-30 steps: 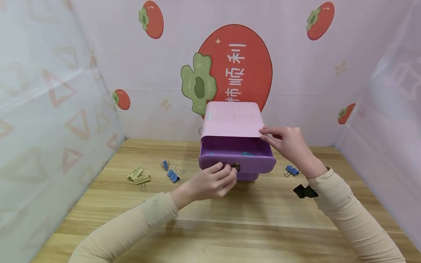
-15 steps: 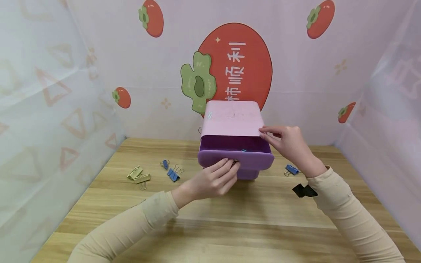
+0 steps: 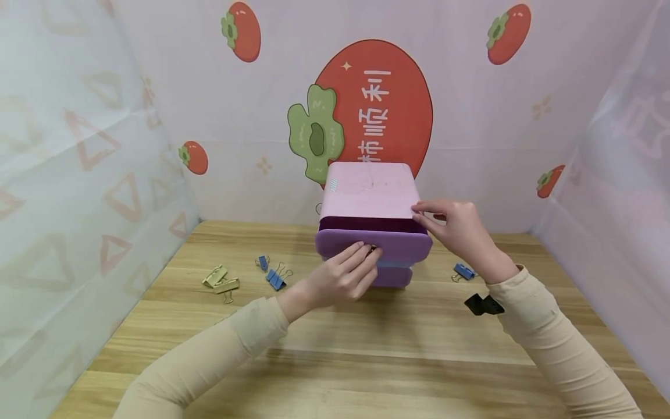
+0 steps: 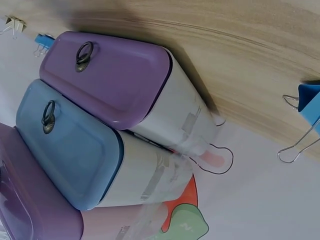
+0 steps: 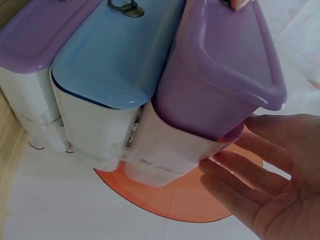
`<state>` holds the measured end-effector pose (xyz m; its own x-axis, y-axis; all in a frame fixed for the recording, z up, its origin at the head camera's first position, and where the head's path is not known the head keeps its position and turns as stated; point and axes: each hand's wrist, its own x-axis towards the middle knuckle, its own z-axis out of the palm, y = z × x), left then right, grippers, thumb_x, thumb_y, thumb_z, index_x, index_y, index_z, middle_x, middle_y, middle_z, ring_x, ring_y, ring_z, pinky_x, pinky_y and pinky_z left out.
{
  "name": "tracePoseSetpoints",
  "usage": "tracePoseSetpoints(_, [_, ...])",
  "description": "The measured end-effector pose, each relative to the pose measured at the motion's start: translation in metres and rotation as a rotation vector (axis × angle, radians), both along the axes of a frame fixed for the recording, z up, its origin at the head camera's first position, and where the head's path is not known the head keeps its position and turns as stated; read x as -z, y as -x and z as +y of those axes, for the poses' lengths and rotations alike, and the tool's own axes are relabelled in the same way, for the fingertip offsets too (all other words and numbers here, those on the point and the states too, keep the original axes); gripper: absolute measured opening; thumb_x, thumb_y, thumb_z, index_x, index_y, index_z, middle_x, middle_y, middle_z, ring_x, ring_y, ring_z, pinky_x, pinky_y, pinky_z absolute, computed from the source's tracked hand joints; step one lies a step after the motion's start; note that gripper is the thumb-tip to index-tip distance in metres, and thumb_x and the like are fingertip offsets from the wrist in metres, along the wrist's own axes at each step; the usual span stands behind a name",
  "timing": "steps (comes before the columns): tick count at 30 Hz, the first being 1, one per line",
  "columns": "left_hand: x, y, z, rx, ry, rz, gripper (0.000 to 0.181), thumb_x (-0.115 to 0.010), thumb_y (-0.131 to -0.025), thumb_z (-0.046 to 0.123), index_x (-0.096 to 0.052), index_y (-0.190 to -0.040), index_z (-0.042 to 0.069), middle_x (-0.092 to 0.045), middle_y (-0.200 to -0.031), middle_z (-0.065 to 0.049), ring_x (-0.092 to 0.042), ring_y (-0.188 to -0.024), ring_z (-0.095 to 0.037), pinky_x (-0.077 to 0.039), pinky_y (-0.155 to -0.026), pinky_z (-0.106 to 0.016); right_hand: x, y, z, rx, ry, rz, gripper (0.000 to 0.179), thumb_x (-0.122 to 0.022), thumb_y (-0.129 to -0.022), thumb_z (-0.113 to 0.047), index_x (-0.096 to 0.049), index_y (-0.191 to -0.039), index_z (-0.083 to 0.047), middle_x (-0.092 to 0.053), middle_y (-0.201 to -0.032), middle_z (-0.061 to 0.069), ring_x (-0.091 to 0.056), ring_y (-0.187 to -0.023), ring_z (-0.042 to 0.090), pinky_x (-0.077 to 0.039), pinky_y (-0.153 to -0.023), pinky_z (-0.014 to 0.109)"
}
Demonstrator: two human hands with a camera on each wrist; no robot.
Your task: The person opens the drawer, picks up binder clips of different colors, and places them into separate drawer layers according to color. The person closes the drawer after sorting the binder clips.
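A small drawer cabinet stands on the table, its pink top casing (image 3: 371, 189) above a blue drawer (image 4: 75, 145) and a lower purple drawer (image 4: 110, 75). The top purple drawer (image 3: 403, 247) is pulled partly out; its inside is mostly hidden behind its front. My left hand (image 3: 342, 279) pinches the ring handle of that drawer, with the ring largely covered by the fingers. At the casing's front right edge, my right hand (image 3: 458, 224) holds the rim between thumb and fingers. The right wrist view shows those fingertips (image 5: 207, 167) against the pink casing.
Yellow binder clips (image 3: 222, 279) and blue binder clips (image 3: 275, 278) lie left of the cabinet on the wooden table (image 3: 366, 372). Another blue binder clip (image 3: 463, 271) lies to the right, near a black piece (image 3: 484, 304) by the right sleeve. A printed fabric backdrop stands behind.
The top purple drawer has slid back toward the casing, pushed by my left hand, so its opening is narrower and the teal clips inside are out of sight. The right hand stays put.
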<state>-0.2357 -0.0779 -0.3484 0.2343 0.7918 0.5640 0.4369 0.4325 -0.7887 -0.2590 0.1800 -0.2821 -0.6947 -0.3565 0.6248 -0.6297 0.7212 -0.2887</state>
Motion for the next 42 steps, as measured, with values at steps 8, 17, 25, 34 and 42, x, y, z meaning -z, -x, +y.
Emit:
tracePoseSetpoints(8, [0.001,0.014,0.002,-0.014,0.003,0.006,0.036,-0.036,-0.094,0.007,-0.069,-0.079,0.01,-0.072,-0.102,-0.01,-0.068,-0.09,-0.022,-0.055,-0.087,-0.038,0.0,-0.001,-0.001,0.008,0.0,0.0,0.019,-0.072,-0.085,-0.016,-0.074,-0.102,-0.008,-0.072,-0.103,0.009,-0.07,-0.094,0.026,-0.058,-0.077,0.04])
tracePoseSetpoints(17, [-0.001,0.014,0.003,-0.079,0.031,-0.039,0.025,-0.045,-0.091,0.01,-0.069,-0.086,0.007,-0.07,-0.107,-0.012,-0.067,-0.095,-0.024,-0.053,-0.093,-0.039,0.0,-0.002,0.0,0.014,0.012,-0.021,0.018,-0.069,-0.087,-0.016,-0.074,-0.103,-0.008,-0.072,-0.105,0.011,-0.07,-0.094,0.027,-0.057,-0.078,0.041])
tracePoseSetpoints(25, [-0.003,0.019,0.004,-0.107,0.057,-0.051,0.025,-0.043,-0.093,0.008,-0.067,-0.089,0.008,-0.069,-0.109,-0.011,-0.066,-0.097,-0.023,-0.053,-0.093,-0.037,0.001,-0.001,0.0,0.012,0.039,-0.029,0.018,-0.067,-0.088,-0.016,-0.074,-0.103,-0.007,-0.072,-0.103,0.011,-0.07,-0.094,0.026,-0.058,-0.077,0.039])
tracePoseSetpoints(34, [-0.002,0.026,0.005,-0.102,0.049,-0.011,0.032,-0.038,-0.096,0.006,-0.068,-0.088,0.009,-0.07,-0.108,-0.011,-0.067,-0.096,-0.023,-0.053,-0.092,-0.036,0.001,-0.002,0.001,0.015,0.048,-0.044,0.02,-0.066,-0.089,-0.018,-0.074,-0.105,-0.007,-0.072,-0.104,0.011,-0.07,-0.094,0.026,-0.058,-0.077,0.04])
tracePoseSetpoints(42, [-0.001,0.031,0.005,-0.104,0.034,-0.018,0.028,-0.041,-0.095,0.006,-0.067,-0.084,0.009,-0.07,-0.107,-0.01,-0.067,-0.095,-0.022,-0.053,-0.091,-0.036,0.002,-0.001,0.001,-0.001,0.038,-0.042,0.022,-0.064,-0.091,-0.02,-0.073,-0.106,-0.007,-0.072,-0.105,0.012,-0.07,-0.093,0.028,-0.057,-0.077,0.042])
